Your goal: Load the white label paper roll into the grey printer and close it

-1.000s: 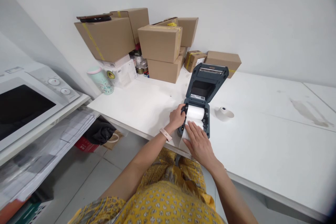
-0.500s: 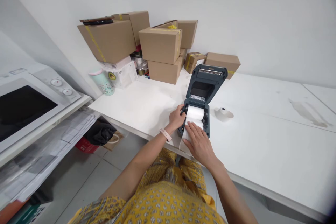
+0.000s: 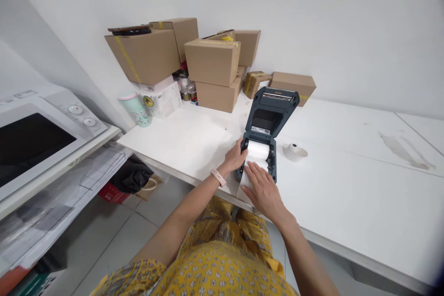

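A dark label printer [image 3: 273, 165] stands at the table's front edge with its lid [image 3: 277, 106] raised. Inside it sits a white label roll [image 3: 258, 149], and a strip of label paper [image 3: 244, 188] runs from it toward the front edge. My left hand [image 3: 236, 155] grips the printer's left side, its thumb over the rim near the roll. My right hand [image 3: 263, 190] lies flat on the paper strip, fingers stretched out, pressing nothing between them. To the printer's right, a small paper roll with a loose curled end [image 3: 295, 151] rests on the table.
Cardboard boxes [image 3: 211, 62] are stacked against the wall, with smaller boxes [image 3: 293, 84] behind the printer. A mint tumbler [image 3: 137, 111] stands at the table's left end. Further left, a microwave [image 3: 52, 129] sits on a shelf. The white table [image 3: 347, 185] extends to the right.
My left thumb has shifted slightly inward over the printer's rim, toward the roll. My right hand stays almost where it was on the paper. The view has tilted a little.
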The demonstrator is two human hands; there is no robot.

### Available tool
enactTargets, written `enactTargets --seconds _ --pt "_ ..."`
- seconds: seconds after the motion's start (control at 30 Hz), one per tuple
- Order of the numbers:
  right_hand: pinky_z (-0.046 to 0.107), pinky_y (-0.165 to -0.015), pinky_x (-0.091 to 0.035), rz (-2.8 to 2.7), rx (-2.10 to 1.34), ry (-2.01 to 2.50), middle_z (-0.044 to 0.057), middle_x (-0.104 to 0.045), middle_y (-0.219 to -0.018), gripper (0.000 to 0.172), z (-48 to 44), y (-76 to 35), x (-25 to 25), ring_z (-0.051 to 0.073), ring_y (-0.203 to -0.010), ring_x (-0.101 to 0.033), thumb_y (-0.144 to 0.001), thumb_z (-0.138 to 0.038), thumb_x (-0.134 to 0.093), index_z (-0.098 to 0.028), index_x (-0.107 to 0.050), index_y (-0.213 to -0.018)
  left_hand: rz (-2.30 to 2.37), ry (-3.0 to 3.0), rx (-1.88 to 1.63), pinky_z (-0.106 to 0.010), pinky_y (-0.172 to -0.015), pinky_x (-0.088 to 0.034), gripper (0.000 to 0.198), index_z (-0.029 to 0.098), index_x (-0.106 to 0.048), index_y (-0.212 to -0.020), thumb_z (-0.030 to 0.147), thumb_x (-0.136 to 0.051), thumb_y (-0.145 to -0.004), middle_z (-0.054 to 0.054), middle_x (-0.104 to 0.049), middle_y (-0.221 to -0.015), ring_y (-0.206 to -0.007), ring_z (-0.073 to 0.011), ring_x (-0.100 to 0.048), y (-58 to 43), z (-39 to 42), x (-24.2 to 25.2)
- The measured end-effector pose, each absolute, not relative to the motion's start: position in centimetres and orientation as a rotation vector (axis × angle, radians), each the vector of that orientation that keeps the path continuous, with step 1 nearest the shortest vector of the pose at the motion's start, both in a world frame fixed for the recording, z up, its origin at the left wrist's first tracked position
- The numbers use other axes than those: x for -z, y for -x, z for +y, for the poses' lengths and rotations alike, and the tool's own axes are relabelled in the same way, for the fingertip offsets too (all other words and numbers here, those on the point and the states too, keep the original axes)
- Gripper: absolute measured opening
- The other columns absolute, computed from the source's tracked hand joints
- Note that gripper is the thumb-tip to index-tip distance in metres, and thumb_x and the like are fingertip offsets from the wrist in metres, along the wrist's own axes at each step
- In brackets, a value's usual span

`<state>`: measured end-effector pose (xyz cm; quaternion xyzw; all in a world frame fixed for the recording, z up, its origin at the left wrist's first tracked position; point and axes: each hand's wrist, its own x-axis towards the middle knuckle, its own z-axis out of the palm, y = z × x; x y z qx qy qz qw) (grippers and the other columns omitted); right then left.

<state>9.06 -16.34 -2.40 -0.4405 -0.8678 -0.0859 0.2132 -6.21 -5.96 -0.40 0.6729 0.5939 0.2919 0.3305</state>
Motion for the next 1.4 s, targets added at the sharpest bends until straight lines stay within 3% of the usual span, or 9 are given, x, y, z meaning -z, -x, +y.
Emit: enactTargets --seconds 0.1,0.2,0.33,0.53,0.8,1.03,1.2,1.3,1.4 --pt "0.048 -0.114 -0.037 -2.409 0.237 1.216 0.017 -0.044 -0.154 0.067 -16.3 -9.1 2.4 0.029 -0.144 -0.039 -0.097 -0.032 -0.052 -0.012 -0.027 -0.155 1.413 -1.815 -0.754 -0.037 -0.124 -0.021 0.065 0.017 -0.024 -0.155 0.042 -0.04 -0.097 -0.01 -0.02 -0.165 -0.153 -0.022 -0.02 6.3 -5.6 0.7" --pt "0.048 -0.114 -0.038 -2.406 0.243 1.214 0.017 -0.044 -0.154 0.067 -16.3 -9.1 2.5 0.028 -0.144 -0.039 -0.096 -0.032 -0.053 -0.012 -0.027 -0.155 1.392 -1.87 -0.733 -0.037 -0.127 -0.009 0.063 0.015 -0.027 -0.155 0.046 -0.032 -0.1 -0.008 -0.009 -0.167 -0.155 -0.0206 -0.003 6.4 -5.5 0.8" --pt "0.047 -0.114 -0.037 -2.411 0.262 1.215 0.017 -0.044 -0.154 0.066 -16.3 -9.1 2.5 0.029 -0.143 -0.04 -0.095 -0.032 -0.055 -0.011 -0.032 -0.153 1.392 -1.902 -0.769 -0.038 -0.127 -0.008 0.061 0.01 -0.033 -0.152 0.043 -0.022 -0.102 -0.01 -0.013 -0.166 -0.155 -0.0202 -0.001 6.4 -5.5 1.0" --pt "0.047 -0.114 -0.037 -2.411 0.255 1.208 0.018 -0.043 -0.155 0.07 -16.3 -9.1 2.5 0.029 -0.144 -0.039 -0.095 -0.033 -0.055 -0.012 -0.026 -0.156 1.358 -1.887 -0.773 -0.036 -0.127 -0.007 0.062 0.012 -0.033 -0.153 0.044 -0.018 -0.102 -0.007 -0.012 -0.167 -0.155 -0.0184 0.002 6.6 -5.1 1.6" --pt "0.048 -0.114 -0.037 -2.412 0.251 1.214 0.017 -0.043 -0.154 0.072 -16.3 -9.1 2.5 0.029 -0.144 -0.039 -0.095 -0.032 -0.054 -0.013 -0.024 -0.157 1.388 -2.024 -0.602 -0.047 -0.126 -0.008 0.065 0.019 -0.026 -0.155 0.052 -0.028 -0.1 -0.01 -0.008 -0.167 -0.155 -0.0237 0.003 7.4 -5.2 1.4" --pt "0.048 -0.116 -0.037 -2.429 0.25 1.229 0.018 -0.041 -0.156 0.076 -16.7 -9.1 2.4 0.03 -0.145 -0.038 -0.094 -0.032 -0.056 -0.012 -0.019 -0.158 1.379 -2.333 -0.948 -0.053 -0.123 -0.002 0.071 0.019 -0.012 -0.158 0.055 -0.03 -0.099 -0.013 0.0 -0.168 -0.155 -0.0262 0.008 6.6 -2.0 -6.6" --pt "0.049 -0.117 -0.036 -2.401 0.257 1.252 0.017 -0.039 -0.157 0.081 -18.4 -8.9 2.4 0.029 -0.145 -0.037 -0.096 -0.031 -0.055 -0.014 -0.009 -0.16 1.185 -2.528 -1.169 -0.054 -0.122 -0.002 0.063 0.025 -0.026 -0.154 0.058 -0.028 -0.1 -0.007 -0.014 -0.166 -0.155 -0.0267 0.004 2.1 3.7 -13.0" --pt "0.05 -0.117 -0.036 -2.387 0.26 1.266 0.016 -0.037 -0.158 0.081 -19.3 -8.8 2.4 0.03 -0.146 -0.037 -0.096 -0.031 -0.054 -0.016 -0.009 -0.16 1.235 -2.534 -1.051 -0.057 -0.121 -0.007 0.058 0.022 -0.045 -0.142 0.058 -0.03 -0.1 -0.009 -0.037 -0.156 -0.152 -0.0299 -0.016 -0.2 7.5 -14.5" --pt "0.05 -0.117 -0.037 -2.381 0.244 1.271 0.015 -0.037 -0.158 0.078 -19.6 -8.8 2.3 0.03 -0.146 -0.036 -0.096 -0.03 -0.055 -0.016 -0.012 -0.16 1.282 -2.538 -0.98 -0.056 -0.117 -0.024 0.05 0.018 -0.063 -0.118 0.054 -0.031 -0.101 -0.01 -0.058 -0.132 -0.136 -0.0293 -0.041 -0.8 8.7 -15.6"
